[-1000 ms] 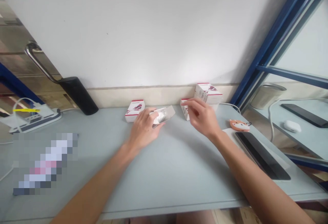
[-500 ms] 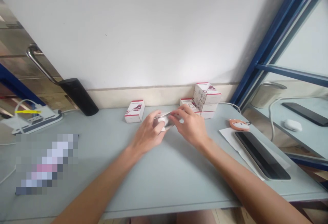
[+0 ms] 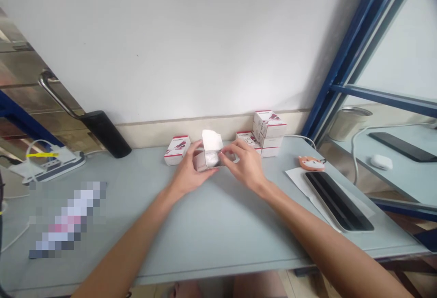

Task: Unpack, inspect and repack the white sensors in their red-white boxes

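Observation:
Both my hands hold a small white cardboard box (image 3: 209, 154) just above the pale grey table (image 3: 211, 225), near its back edge. The box's end flap stands open and points up. My left hand (image 3: 189, 170) wraps round the box's left side, fingers closed on it. From the right, my right hand (image 3: 243, 164) pinches the box's other end. A closed white and red box (image 3: 176, 149) lies just behind my left hand.
Three white and red boxes (image 3: 266, 132) are stacked against the wall at the right. An orange fox-shaped item (image 3: 310, 163) and a dark phone (image 3: 337, 200) on paper lie at the right. A black handle (image 3: 102, 132) and a white power strip (image 3: 51, 164) sit at the left.
My right hand came over from the stacked boxes and took hold of the box in my left hand. The flat piece is now a squared box with its flap raised.

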{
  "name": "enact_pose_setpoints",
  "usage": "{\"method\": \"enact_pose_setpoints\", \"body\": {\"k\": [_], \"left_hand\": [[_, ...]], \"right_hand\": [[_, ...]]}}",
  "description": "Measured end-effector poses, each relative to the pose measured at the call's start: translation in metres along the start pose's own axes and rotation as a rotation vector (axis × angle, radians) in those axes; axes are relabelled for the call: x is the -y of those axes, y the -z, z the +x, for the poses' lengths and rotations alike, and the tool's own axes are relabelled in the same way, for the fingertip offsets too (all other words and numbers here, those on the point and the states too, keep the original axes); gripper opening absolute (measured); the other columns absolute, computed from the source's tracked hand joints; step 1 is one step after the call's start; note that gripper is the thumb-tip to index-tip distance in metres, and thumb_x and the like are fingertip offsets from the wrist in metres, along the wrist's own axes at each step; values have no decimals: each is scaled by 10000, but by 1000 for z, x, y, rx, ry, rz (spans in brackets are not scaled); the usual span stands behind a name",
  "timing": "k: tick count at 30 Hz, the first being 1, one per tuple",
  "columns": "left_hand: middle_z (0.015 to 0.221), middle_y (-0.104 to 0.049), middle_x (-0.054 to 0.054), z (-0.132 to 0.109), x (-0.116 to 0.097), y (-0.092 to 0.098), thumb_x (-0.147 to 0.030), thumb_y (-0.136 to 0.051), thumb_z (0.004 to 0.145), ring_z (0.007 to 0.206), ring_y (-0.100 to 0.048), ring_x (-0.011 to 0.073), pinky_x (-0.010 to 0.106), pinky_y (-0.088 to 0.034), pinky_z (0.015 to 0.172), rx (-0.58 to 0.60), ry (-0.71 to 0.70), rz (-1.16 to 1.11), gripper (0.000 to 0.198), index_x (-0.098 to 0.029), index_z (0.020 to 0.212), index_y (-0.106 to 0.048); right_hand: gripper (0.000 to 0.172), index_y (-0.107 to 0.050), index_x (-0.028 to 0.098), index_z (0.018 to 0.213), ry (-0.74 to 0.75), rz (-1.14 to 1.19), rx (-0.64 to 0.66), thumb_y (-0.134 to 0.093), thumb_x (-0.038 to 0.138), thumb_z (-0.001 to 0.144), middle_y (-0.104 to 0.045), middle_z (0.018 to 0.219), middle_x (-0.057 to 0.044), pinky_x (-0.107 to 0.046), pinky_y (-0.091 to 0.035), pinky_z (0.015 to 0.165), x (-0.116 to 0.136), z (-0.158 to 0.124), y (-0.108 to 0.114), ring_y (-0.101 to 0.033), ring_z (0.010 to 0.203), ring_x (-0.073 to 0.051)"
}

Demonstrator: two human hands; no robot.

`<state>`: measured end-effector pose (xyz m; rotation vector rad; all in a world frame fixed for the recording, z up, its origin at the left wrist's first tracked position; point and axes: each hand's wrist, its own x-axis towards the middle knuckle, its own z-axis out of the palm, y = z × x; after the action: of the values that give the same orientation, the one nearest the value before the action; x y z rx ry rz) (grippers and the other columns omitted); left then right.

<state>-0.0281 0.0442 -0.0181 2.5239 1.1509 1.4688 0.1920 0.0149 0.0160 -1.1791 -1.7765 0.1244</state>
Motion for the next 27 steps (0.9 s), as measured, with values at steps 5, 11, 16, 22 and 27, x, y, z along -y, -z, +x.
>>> {"method": "enact_pose_setpoints", "body": {"k": [5,11,16,22,27], "left_hand": [[1286,-724,101,7,-12,9,-426,-874,805,1135,-737,290,384,-638,868,116,206,-82,852,-319,1541,-458],[1225,-746,77,13,-14,21,-467,-859,804,1092,-743,289,382,-643,842,139,247,-63,668,-274,1387,-597],[1286,-715,103,10,7,26,-454,-801,849,1130,-729,283,415,-629,908,97,350,-97,593,-238,1362,-596],[1418,-664,99,11,7,29,-571,-678,934,1334,-627,297,457,-544,1070,189,484,-163,644,-286,1475,-479],[1638,-482,124,10,10,28,-629,-590,967,1530,-411,366,547,-346,1239,232,425,77,762,-268,1608,-389]], "right_hand": [[117,-703,241,930,2,101,-99,-628,305,994,-699,967,-26,-332,-483,845,-1,9,12,-637,906,-192],[151,-575,239,1063,-60,305,-256,-491,364,1051,-667,1086,-69,-324,-527,758,1,15,26,-636,900,-190],[177,-469,250,1082,-121,262,-539,-374,400,1084,-576,914,-51,-335,-516,678,-18,22,31,-592,774,-196],[174,-453,257,979,-162,290,-738,-454,415,1051,-508,892,-2,-361,-502,770,-30,26,27,-545,804,-181],[163,-439,250,970,-234,375,-749,-458,399,1032,-484,866,16,-319,-472,724,-27,25,26,-523,763,-154]]}}
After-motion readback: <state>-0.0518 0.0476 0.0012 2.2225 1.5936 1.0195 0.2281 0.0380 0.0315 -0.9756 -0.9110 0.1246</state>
